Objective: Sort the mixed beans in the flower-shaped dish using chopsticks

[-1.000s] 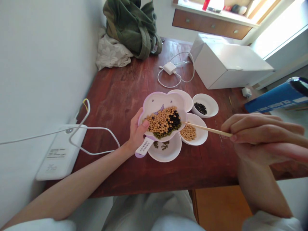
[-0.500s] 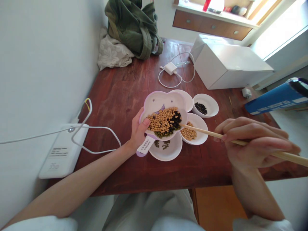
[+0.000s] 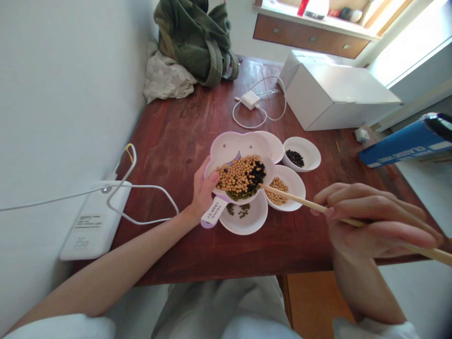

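My left hand grips a purple-rimmed, scalloped bowl by its left edge, thumb over the rim, holding it tilted above the small bowls. Inside lie tan soybeans, black beans and green mung beans. My right hand is closed around wooden chopsticks, whose tips reach the bowl's lower right, by the black and green beans. Below it, a white bowl contains a few mung beans; another white bowl holds soybeans, and a third black beans. A further white bowl is partly hidden.
At the left, a white power strip trails cables across the wooden table. A charger with a looped cord lies farther back. Toward the right are a white box and a blue bottle; a green bag sits at the back.
The chopstick tips have shifted slightly left and down inside the scalloped bowl, along with my right hand. My left hand and the bowl have barely moved.
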Motion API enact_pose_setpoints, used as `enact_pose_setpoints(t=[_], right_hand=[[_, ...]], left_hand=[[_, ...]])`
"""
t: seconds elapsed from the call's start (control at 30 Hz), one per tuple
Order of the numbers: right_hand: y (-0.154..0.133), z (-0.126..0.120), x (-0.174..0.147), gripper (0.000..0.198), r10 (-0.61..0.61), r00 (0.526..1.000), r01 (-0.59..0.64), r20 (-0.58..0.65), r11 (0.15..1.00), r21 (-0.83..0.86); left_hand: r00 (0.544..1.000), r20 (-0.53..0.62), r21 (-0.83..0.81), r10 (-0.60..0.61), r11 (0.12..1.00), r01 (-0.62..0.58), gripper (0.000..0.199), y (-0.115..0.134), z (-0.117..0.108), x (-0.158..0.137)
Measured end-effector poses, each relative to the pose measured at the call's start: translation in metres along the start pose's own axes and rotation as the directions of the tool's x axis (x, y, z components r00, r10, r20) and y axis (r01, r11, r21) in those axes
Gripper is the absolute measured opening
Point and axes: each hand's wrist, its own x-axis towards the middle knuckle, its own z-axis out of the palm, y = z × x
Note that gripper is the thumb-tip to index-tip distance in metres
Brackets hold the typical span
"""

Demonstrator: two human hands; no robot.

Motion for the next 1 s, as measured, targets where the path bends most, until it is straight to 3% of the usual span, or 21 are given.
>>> enact_pose_setpoints(t=[0.13, 0.37, 0.5, 0.63, 0.87, 1.0], right_hand=[[-0.001, 0.004, -0.004, 0.063, 0.007, 1.000, -0.007, -0.022, 1.000, 0.028], [-0.003, 0.008, -0.002, 0.066, -0.115, 0.993, 0.112, 0.018, 0.985, 0.130], [-0.007, 0.011, 0.006, 0.065, -0.095, 0.991, 0.070, 0.092, 0.969, 0.237], [-0.002, 0.016, 0.005, 0.061, -0.098, 0.978, 0.051, 0.183, 0.968, 0.246], [0.001, 0.016, -0.001, 0.064, 0.012, 0.989, -0.054, 0.147, 0.957, 0.286], [0.001, 0.020, -0.004, 0.062, 0.001, 0.984, -0.054, 0.175, 0.952, 0.300]], left_hand=[[1.000, -0.002, 0.009, 0.025, 1.000, -0.025, 0.056, 0.002, 0.002, 0.000], [1.000, -0.021, 0.020, 0.023, 1.000, -0.022, 0.053, 0.000, 0.002, -0.001], [0.998, 0.049, -0.005, 0.039, 0.999, -0.039, 0.052, 0.002, 0.004, 0.000], [0.998, 0.041, -0.011, 0.039, 0.999, -0.038, 0.050, 0.005, 0.007, -0.001], [1.000, 0.005, 0.010, 0.010, 1.000, -0.010, 0.051, 0.004, 0.003, -0.003], [1.000, -0.004, 0.015, -0.009, 1.000, 0.009, 0.055, 0.004, 0.004, -0.005]])
